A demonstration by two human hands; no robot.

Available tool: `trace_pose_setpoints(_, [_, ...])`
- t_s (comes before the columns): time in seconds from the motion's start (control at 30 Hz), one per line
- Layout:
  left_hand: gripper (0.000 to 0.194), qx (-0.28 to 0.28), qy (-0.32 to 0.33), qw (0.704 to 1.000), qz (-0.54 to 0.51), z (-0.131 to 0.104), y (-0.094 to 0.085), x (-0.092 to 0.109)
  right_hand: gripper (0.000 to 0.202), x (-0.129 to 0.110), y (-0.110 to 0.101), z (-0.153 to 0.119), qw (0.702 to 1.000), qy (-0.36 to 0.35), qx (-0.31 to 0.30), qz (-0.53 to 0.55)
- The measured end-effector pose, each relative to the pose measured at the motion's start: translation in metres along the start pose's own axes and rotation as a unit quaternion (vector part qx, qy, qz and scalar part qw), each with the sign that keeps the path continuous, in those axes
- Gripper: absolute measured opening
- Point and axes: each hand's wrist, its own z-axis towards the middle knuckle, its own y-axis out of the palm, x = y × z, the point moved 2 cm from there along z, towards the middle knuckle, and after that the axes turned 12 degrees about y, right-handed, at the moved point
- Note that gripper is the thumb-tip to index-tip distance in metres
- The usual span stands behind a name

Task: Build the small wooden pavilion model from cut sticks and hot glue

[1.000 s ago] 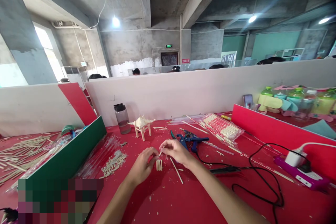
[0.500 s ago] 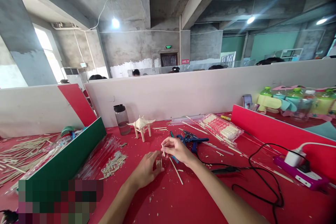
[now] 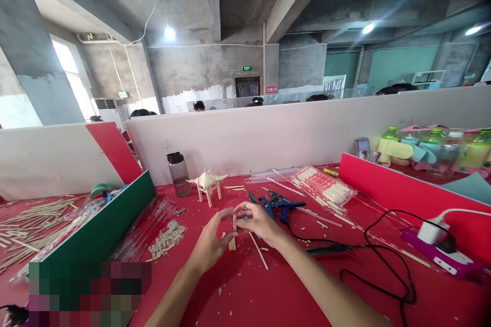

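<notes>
A short wooden stick piece [image 3: 234, 222] stands between the fingertips of my right hand [image 3: 258, 222], which are closed on it. My left hand [image 3: 212, 239] curves around from the other side, its fingertips at the same piece; whether they press on it is hard to tell. Just below lie several short stick pieces [image 3: 232, 244] side by side on the red table. One longer stick [image 3: 259, 251] rests to the right of them. Behind my hands a small pavilion model of sticks [image 3: 207, 184] stands upright.
A dark-lidded bottle [image 3: 178, 173] stands at the back. Blue-handled tools [image 3: 282, 205] and bundled sticks [image 3: 324, 184] lie right of centre. Black cables run to a purple power strip [image 3: 441, 253]. Stick scraps [image 3: 168, 241] lie left, beside a green divider [image 3: 95, 227].
My hands have come together at the fingertips. The left hand has moved up and away from the short pieces on the table, and the stick piece in my right hand has shifted slightly left.
</notes>
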Motion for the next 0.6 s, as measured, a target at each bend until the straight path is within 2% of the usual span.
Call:
trace_pose_setpoints(0.13, [0.046, -0.014, 0.006, 1.0, 0.003, 0.0001, -0.0006, 0.0012, 0.045, 0.0017, -0.0012, 0.0019, 1.0, 0.002, 0.005, 0.005])
trace_pose_setpoints(0.33, [0.055, -0.034, 0.02, 0.999, 0.018, 0.0002, -0.0032, 0.0038, 0.047, 0.0013, -0.0016, 0.0027, 1.0, 0.007, 0.002, 0.018])
trace_pose_setpoints(0.6, [0.048, -0.032, 0.03, 0.998, 0.053, -0.0011, -0.0021, 0.0021, 0.044, -0.0031, -0.0009, -0.0003, 1.0, 0.001, -0.015, -0.014])
